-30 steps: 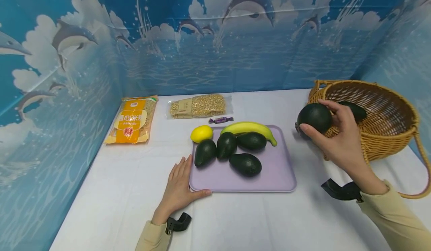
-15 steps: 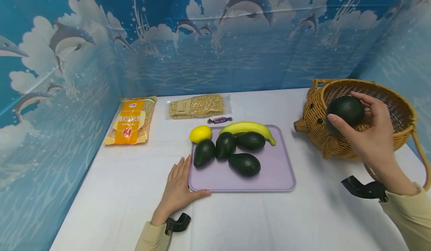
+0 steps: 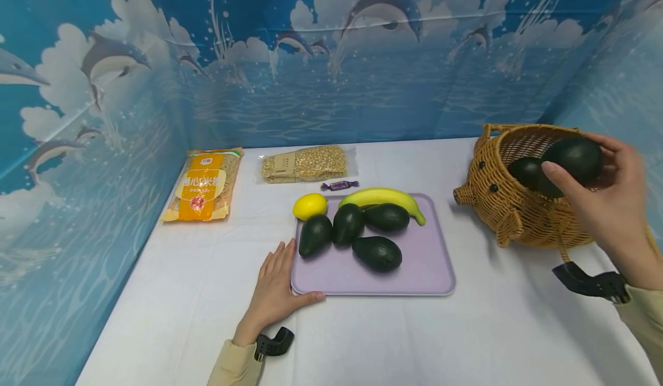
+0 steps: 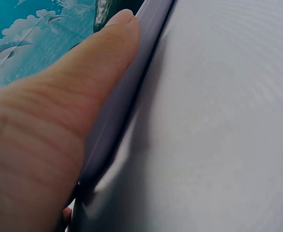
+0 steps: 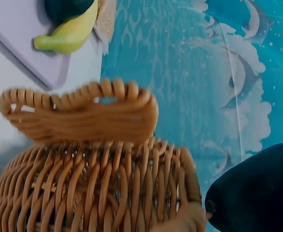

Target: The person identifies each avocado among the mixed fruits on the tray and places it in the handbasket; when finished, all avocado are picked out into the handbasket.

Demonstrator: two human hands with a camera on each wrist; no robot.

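Note:
My right hand (image 3: pixel 613 196) grips a dark green avocado (image 3: pixel 577 159) by its sides, over the opening of a pig-shaped wicker basket (image 3: pixel 523 216). Another avocado (image 3: pixel 524 171) shows inside the basket, partly behind the held one. In the right wrist view the held avocado (image 5: pixel 257 193) hangs beside the basket's woven rim. My left hand (image 3: pixel 277 285) rests with straight fingers at the lower left corner of a lilac tray (image 3: pixel 419 271), its thumb along the front edge. Several avocados (image 3: pixel 377 253) and a yellow banana (image 3: pixel 383 197) lie on that tray.
A lemon (image 3: pixel 309 206) sits at the tray's back left corner. Behind it are a purple-wrapped candy (image 3: pixel 339 185) and a clear bag of grain (image 3: pixel 311 164). An orange-labelled bag (image 3: pixel 203 184) lies at the left. Dolphin-print cloth (image 3: pixel 331 98) walls the table.
My right hand has carried the avocado rightward, from in front of the basket's head to over its opening. The left hand and the tray have stayed in place.

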